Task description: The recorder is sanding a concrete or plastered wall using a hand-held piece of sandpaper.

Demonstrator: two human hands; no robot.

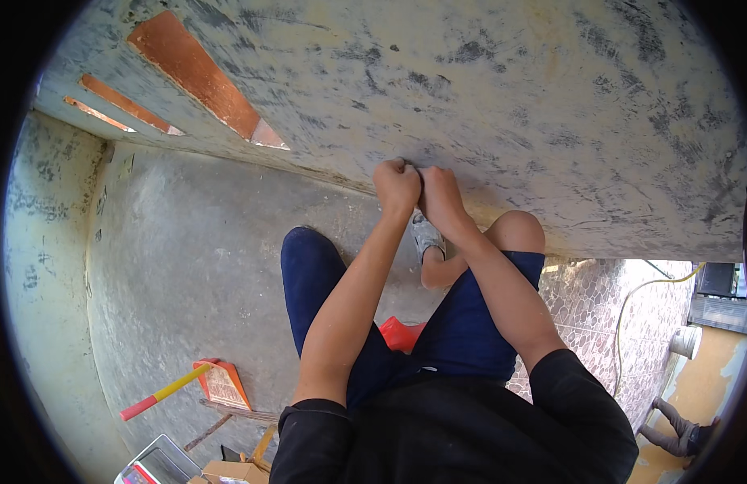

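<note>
My left hand point(398, 185) and my right hand point(440, 192) are closed side by side in front of a scuffed, patchy painted wall point(500, 115). The knuckles of both hands lie near the wall's lower part. Whether anything is held between them is hidden by the fingers. Below the hands is my foot in a grey shoe point(426, 235) on the concrete floor point(185, 242). A red plastic item point(400, 334) shows between my thighs.
An orange dustpan point(225, 384) with a yellow and red handle lies at the lower left, near wooden pieces, a clear plastic bin point(161, 463) and a cardboard box point(234, 471). At right are a yellow hose point(620, 320), a white bucket point(685, 342) and another person point(682, 432).
</note>
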